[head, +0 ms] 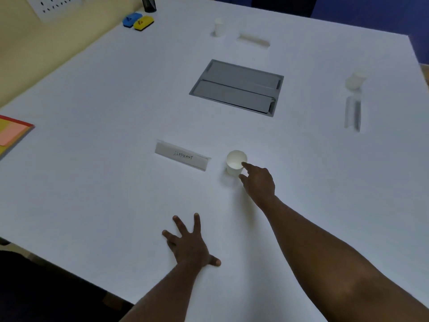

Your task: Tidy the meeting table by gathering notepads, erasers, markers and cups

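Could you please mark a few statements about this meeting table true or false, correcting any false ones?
1. The right hand is at the nearest paper cup, a fingertip at its rim. True.
2. The left hand holds a marker. False: it lies flat and spread on the table, holding nothing.
3. The name card beside that cup reads "ELEPHANT". True.
4. The blue eraser and yellow eraser lie at opposite ends of the table. False: they lie side by side near the far left corner.
5. The nearest cup lies tipped on its side. False: it stands upright, its mouth open upward.
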`<state>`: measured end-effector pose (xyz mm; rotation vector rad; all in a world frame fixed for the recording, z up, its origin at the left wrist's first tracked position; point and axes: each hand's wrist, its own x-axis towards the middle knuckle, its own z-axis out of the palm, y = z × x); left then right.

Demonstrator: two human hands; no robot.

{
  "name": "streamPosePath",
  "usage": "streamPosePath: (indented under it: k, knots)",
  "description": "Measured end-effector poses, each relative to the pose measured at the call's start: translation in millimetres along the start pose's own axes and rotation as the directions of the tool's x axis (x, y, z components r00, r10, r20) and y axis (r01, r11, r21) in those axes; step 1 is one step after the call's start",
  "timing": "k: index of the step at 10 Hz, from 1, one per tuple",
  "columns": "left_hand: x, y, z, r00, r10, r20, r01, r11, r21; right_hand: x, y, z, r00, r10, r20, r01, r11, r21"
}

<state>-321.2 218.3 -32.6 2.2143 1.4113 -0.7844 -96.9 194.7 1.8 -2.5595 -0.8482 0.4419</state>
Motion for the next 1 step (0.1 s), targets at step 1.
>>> streamPosePath:
  k: [1]
  knots:
    - [-5.2,-1.0,-3.9,1.0,-0.027,0.012,0.027,1.0,-0.013,-26.8,6.9,1.0,0.998,0.059,-0.036,-0.059,0.998,0.012]
